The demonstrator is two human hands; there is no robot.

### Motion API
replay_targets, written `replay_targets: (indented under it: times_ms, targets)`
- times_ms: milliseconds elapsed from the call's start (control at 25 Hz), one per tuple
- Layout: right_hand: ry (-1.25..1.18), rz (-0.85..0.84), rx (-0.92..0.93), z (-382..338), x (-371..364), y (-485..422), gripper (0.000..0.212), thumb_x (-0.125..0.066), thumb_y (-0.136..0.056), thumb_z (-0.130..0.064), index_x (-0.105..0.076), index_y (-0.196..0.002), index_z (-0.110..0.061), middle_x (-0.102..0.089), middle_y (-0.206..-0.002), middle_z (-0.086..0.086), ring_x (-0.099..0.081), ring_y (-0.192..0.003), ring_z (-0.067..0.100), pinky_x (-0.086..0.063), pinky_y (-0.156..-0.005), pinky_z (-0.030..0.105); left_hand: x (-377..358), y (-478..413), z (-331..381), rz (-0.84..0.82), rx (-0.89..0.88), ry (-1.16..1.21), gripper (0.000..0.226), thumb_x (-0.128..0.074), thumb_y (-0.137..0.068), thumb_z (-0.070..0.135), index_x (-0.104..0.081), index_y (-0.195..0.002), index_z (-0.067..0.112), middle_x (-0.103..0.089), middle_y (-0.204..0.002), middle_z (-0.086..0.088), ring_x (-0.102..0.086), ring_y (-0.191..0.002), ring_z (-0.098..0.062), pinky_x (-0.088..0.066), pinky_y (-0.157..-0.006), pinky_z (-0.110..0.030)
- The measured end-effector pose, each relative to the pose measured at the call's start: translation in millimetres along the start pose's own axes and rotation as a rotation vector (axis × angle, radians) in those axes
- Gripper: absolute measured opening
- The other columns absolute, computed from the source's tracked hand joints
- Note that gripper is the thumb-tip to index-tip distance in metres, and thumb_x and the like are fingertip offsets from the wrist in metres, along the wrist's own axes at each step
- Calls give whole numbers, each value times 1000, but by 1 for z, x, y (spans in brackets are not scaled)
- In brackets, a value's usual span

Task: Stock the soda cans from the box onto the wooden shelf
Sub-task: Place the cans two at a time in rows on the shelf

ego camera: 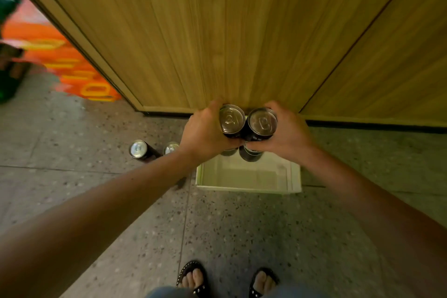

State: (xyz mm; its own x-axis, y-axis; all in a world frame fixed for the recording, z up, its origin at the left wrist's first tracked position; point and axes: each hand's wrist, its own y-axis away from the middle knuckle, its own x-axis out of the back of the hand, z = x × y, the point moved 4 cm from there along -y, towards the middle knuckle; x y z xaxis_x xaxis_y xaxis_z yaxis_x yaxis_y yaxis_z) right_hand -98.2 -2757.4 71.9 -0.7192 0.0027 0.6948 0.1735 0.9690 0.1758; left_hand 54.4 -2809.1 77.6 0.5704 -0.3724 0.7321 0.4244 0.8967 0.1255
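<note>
My left hand (205, 132) grips a dark soda can (232, 120) with a silver top, held upright. My right hand (287, 132) grips a second dark can (262, 123) right beside it; the two cans touch. Both are held above the far end of a white cardboard box (249, 187) on the floor. Under my hands, two more can tops (250, 153) show in the box, partly hidden. The wooden shelf unit's panel (217, 31) rises straight ahead, just behind the cans. No shelf surface is in view.
Two dark cans (138, 149) stand on the speckled floor left of the box, one half hidden by my left forearm. Orange packaging (72, 65) lies at the far left past the wood panel's edge. My sandalled feet (193, 278) are at the bottom.
</note>
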Motion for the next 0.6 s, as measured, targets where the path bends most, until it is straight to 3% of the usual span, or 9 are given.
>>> replay_targets:
  times_ms: [200, 400, 600]
  targets:
    - [-8, 21, 95, -155, 155, 28, 70, -85, -47, -38, -49, -105, -22, -65, -105, -2, -61, -94, 18, -53, -79, 44, 165, 15, 144, 17, -71, 3, 68, -85, -50, 34, -51, -107, 19, -68, -100, 3, -63, -89, -17, -53, -74, -32]
    - [-14, 64, 186, -310, 310, 67, 74, -80, -46, -46, -48, -107, -19, -59, -100, -7, -59, -94, 15, -53, -80, 38, 328, 37, 292, 40, -208, -7, 66, -85, -51, 36, -52, -106, 20, -60, -91, 11, -57, -81, -7, -37, -58, -8]
    - [-57, 171, 269, -440, 447, 94, 75, -83, -48, -42, -45, -109, -20, -58, -101, -9, -59, -96, 12, -54, -82, 35, 473, 51, 422, 70, -335, 24, 65, -84, -49, 42, -56, -102, 19, -67, -98, 7, -64, -90, -9, -53, -75, -26]
